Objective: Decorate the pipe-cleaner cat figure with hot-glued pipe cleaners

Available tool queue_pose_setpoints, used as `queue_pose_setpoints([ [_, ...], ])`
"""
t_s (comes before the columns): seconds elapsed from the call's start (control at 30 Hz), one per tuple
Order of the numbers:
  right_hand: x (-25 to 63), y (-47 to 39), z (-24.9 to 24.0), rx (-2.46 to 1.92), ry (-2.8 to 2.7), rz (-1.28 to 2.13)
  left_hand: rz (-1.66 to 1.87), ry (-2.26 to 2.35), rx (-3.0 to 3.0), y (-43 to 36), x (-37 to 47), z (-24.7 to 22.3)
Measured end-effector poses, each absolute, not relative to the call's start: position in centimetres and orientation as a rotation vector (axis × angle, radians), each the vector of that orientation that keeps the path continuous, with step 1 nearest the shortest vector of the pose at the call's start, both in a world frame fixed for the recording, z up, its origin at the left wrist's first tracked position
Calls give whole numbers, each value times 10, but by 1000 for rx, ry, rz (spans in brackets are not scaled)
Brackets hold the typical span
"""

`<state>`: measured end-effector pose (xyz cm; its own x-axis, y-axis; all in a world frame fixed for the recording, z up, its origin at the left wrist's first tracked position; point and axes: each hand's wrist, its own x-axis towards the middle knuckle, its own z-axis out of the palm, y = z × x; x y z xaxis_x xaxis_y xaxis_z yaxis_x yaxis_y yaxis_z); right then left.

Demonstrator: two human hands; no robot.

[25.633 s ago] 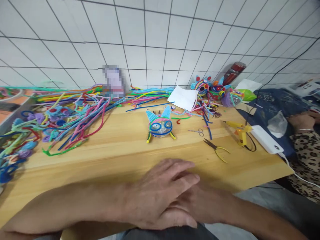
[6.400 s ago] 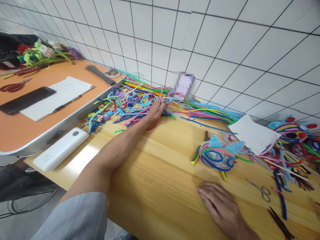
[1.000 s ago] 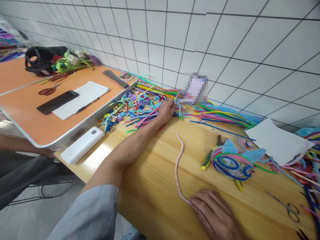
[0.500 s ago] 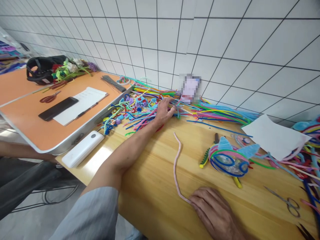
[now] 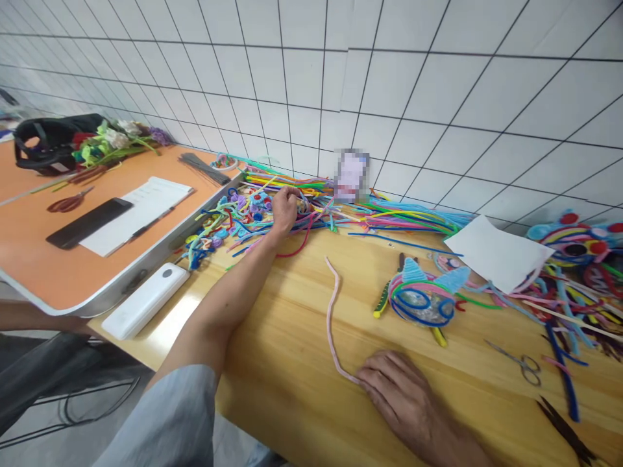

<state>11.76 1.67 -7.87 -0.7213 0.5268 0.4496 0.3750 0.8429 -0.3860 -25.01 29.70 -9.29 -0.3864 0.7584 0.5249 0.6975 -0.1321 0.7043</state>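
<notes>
My left hand (image 5: 285, 209) reaches into a heap of coloured pipe cleaners (image 5: 257, 224) by the wall. Its fingers are curled closed, and whatever they hold is hidden behind them. A crimson pipe cleaner (image 5: 307, 239) bends out beside that wrist. Palm down on the wooden table (image 5: 292, 331), my right hand (image 5: 402, 399) has its fingers together over the lower end of a pale pink pipe cleaner (image 5: 331, 318). The rest of this pipe cleaner lies loose and slightly bent. A pipe-cleaner piece with blue ears and loops (image 5: 422, 298) lies beyond my right hand.
Pliers (image 5: 382, 301) lie partly under the eared piece. Small scissors (image 5: 518, 364) and dark-bladed cutters (image 5: 564, 428) are at right, near white paper (image 5: 501, 253). A phone (image 5: 351, 175) leans on the wall. A white box (image 5: 146, 301) and an orange table (image 5: 146, 227) stand left, beside a seated person's leg (image 5: 53, 370).
My left hand has moved left within the heap, and its fingers have curled in. More of the crimson pipe cleaner shows. My right hand stays on the pale pink one; the view has turned rightward.
</notes>
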Motion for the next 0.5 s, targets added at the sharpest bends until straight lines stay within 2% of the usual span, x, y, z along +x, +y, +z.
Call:
queue_pose_setpoints([
  [0.23,118,17,-81,-634,-2457,365,1072,1798,2245,283,-218,-95],
  [0.5,118,16,-84,-652,-2443,378,775,1893,2358,284,-224,-93],
])
